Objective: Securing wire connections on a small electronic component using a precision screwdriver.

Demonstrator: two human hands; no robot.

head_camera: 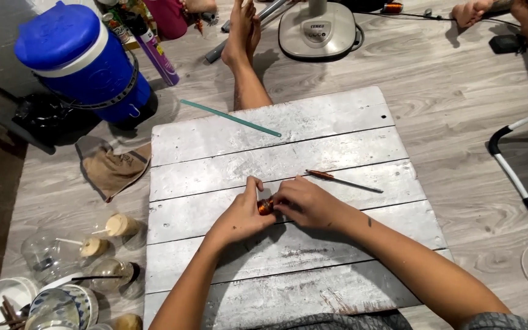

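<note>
On white board (313, 134) | left hand (242, 214), right hand (304, 201) both pinch small copper coil (266, 206)

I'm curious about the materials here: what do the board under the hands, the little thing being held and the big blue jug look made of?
The board looks like wooden planks with worn whitish paint; gaps and scuffed patches show. The small object between the left hand and right hand looks coppery orange and shiny, perhaps wound wire, though it is mostly hidden. The blue jug seems smooth moulded plastic with a white band.
</note>
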